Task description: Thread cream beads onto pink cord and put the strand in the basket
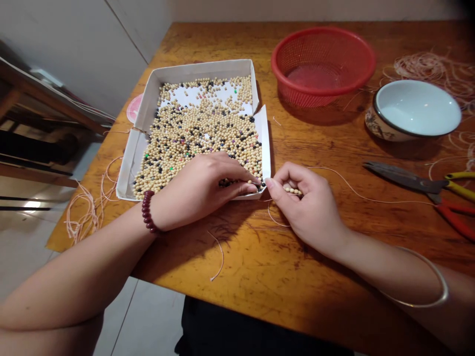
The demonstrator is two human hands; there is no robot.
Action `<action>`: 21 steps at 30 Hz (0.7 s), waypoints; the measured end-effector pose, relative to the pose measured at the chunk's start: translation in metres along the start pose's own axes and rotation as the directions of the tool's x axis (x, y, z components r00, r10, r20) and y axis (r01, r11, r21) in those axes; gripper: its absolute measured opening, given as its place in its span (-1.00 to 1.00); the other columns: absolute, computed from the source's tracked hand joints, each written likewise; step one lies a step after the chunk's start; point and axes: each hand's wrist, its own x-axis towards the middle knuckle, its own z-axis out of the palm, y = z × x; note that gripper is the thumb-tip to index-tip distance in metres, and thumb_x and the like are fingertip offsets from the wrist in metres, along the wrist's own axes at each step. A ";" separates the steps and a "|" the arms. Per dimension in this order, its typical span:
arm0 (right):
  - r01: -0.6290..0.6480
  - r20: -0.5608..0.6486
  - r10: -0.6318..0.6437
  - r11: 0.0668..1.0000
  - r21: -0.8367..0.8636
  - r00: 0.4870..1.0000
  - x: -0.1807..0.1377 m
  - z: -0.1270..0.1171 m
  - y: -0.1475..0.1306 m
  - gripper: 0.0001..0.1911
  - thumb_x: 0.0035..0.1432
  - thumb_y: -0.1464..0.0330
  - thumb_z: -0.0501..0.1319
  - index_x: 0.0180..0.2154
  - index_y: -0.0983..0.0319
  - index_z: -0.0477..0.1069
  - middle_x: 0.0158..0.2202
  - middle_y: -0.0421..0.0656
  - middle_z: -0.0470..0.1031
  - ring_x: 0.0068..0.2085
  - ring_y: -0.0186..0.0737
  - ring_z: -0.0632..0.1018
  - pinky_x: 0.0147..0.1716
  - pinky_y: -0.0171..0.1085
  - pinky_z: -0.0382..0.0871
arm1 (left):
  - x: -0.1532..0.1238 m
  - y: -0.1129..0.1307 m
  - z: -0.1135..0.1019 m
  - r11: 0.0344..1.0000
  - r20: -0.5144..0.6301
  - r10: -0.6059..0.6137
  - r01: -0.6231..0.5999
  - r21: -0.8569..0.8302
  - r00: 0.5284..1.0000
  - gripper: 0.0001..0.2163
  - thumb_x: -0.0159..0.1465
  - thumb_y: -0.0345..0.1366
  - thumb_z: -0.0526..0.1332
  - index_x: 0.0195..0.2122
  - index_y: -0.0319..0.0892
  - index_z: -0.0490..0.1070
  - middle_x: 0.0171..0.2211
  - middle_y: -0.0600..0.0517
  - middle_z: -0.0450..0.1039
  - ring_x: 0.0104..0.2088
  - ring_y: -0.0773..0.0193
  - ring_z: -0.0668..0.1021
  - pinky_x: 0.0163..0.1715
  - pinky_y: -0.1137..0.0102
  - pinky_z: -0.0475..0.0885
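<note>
Left hand (202,190) rests over the near right corner of the white cardboard tray (148,94), grip pinched shut, fingertips down among the loose beads (200,128); whether a bead sits between them cannot be told. Right hand (304,205) lies on the counter (260,267) just beside that corner, grip clenched on a thin thread (356,190), with a few strung beads (292,189) cupped under the fingers. Thread trails right across the counter. Fingertips of both hands nearly meet. Red basket (363,59), bowl (386,129) and scissors (404,178) stand well apart, right side.
</note>
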 end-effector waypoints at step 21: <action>0.002 0.011 -0.002 1.000 -0.029 1.000 0.000 0.002 0.003 -0.73 0.19 0.23 0.15 -0.49 0.22 0.26 -0.58 -0.27 0.24 -0.55 -0.41 0.26 -0.58 -0.39 0.09 | 0.000 0.001 0.001 1.000 -0.022 0.028 -0.028 0.003 0.999 -0.83 0.28 -0.25 0.19 -0.25 -0.16 0.55 -0.37 -0.03 0.55 -0.30 0.28 0.55 -0.22 0.39 0.40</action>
